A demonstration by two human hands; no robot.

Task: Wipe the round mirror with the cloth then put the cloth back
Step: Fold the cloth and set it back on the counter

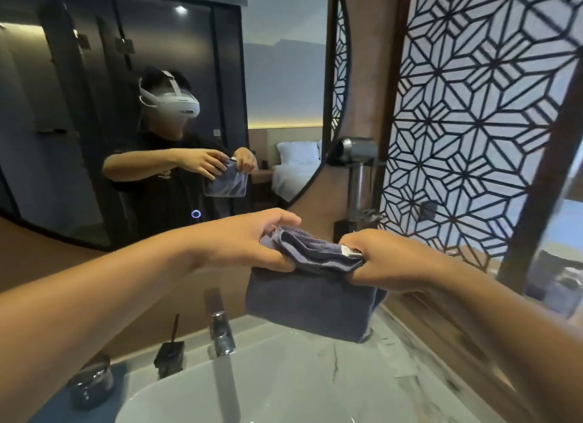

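Marble-patterned worktop [394,356] runs around a white basin [176,400], with a chrome tap [222,334] rising at the basin's back edge. Above the tap, on the brown wall, hangs the round mirror [94,59], large and dark-framed; a hairdryer [356,152] sits in a holder just beside the mirror's lower right edge, and a patterned lattice screen [473,107] stands further right of it.

Below the mirror and over the basin, both hands hold the cloth [312,296], a folded grey-blue towel. Left hand [249,245] pinches its upper left corner between thumb and curled fingers; right hand [388,258] is clenched on the upper right corner, where a small white label shows. Stretched between the two grips, the top edge is taut and the rest hangs down flat, apparently to square up a clean wiping face or to fold it tidily.

Nothing of the cloth touches the glass. Whether wiping is ahead or finished cannot be told.
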